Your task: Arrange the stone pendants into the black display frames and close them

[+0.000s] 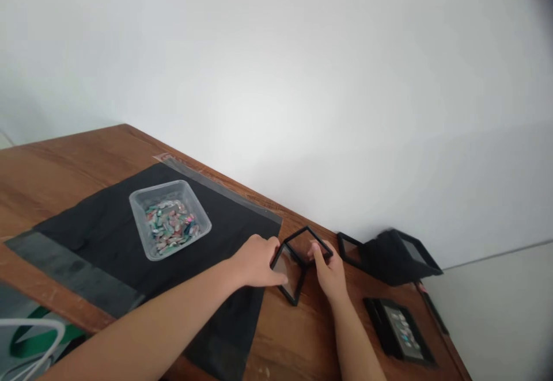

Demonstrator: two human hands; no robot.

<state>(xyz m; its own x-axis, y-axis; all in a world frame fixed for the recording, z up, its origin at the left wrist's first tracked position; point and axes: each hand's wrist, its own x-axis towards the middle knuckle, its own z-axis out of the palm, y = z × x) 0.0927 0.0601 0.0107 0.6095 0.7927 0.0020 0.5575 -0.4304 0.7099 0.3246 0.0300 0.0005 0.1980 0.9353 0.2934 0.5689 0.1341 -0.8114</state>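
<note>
Between my hands is a hinged black display frame [303,261] with two clear panes, opened out in a V. My left hand [258,261] grips its left half, thumb over the pane and fingers at the upper edge. The right half is pinched by my right hand [330,269], with the thumb on its near side. Left of the frame, a clear plastic tub [144,237] holds many small colourful stones [173,225]. It stands on a black sheet [108,220] spread over the wooden table.
Another black frame [352,250] lies by the wall, beside a stack of black frames [401,257]. Nearer, a black frame with stones inside [404,332] rests at the right. Tape strips [78,271] edge the sheet. Green tape and a white cable [32,335] show at lower left.
</note>
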